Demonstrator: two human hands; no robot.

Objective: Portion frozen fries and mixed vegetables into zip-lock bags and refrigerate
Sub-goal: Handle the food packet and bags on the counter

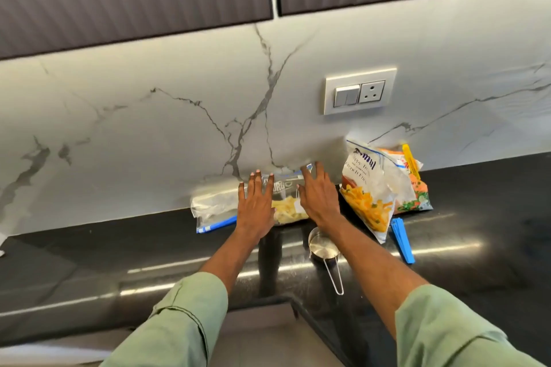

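The zip-lock bag (287, 204) lies flat at the back edge of the counter (119, 262), against the wall (149, 128). Its blue zip end points to the wall, and its long axis appears to run front to back. The left hand (256, 208) and right hand (319, 197) press on it palm down, fingers straight and spread wide, curled round nothing. The bag is clear and printed, with pale fries in its near half. An empty bag (213, 208) lies just beside it on the left; a fries packet (366, 188) stands on the right.

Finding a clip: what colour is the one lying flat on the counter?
The clip is blue; head view.
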